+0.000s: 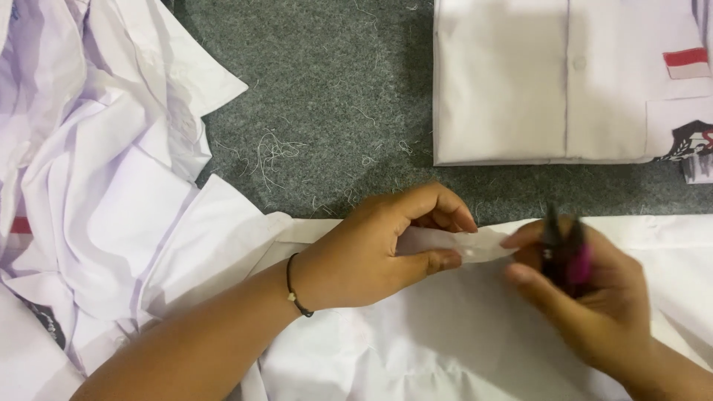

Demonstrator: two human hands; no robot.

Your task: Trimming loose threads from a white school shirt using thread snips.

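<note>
Bare grey felt (334, 96) lies open between the crumpled shirts (96, 171) and folded shirt (549, 82).

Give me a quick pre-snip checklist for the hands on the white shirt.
1. Left hand pinching the white shirt's fabric strip: ok.
2. Right hand holding the small pink-and-black thread snips: ok.
3. Snip blades' position relative to the strip: cannot tell, blurred.
4. Left fingers away from the blades: cannot tell.
5. Folded white shirt lying apart on the grey felt surface: ok.
</note>
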